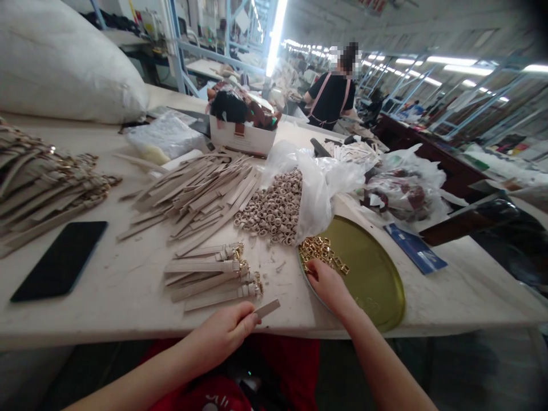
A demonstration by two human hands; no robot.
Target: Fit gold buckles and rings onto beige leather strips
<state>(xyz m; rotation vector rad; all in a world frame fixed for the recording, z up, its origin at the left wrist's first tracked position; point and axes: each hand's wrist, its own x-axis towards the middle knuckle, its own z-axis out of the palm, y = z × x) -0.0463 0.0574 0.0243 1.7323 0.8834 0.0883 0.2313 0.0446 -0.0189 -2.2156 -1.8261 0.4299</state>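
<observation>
My left hand [229, 330] is closed around a short grey-beige leather strap [268, 309], whose end sticks out past the thumb near the table's front edge. My right hand [326, 283] reaches over the rim of an olive-gold oval tray [379, 279]. Its fingers are bent together at the edge of a heap of small gold buckles [317, 249]; what is between them is hidden. Left of the tray lies a stack of straps fitted with buckles [214, 277]. Behind it, small beige leather loops [278, 208] spill from a clear plastic bag [319, 197].
Loose straps [201, 191] are spread across the middle of the table. A black phone [62, 260] and a pile of buckled straps [47, 182] lie at left. Behind stand a white box [242, 137] and a large white sack [64, 63]. A co-worker [331, 94] stands farther back.
</observation>
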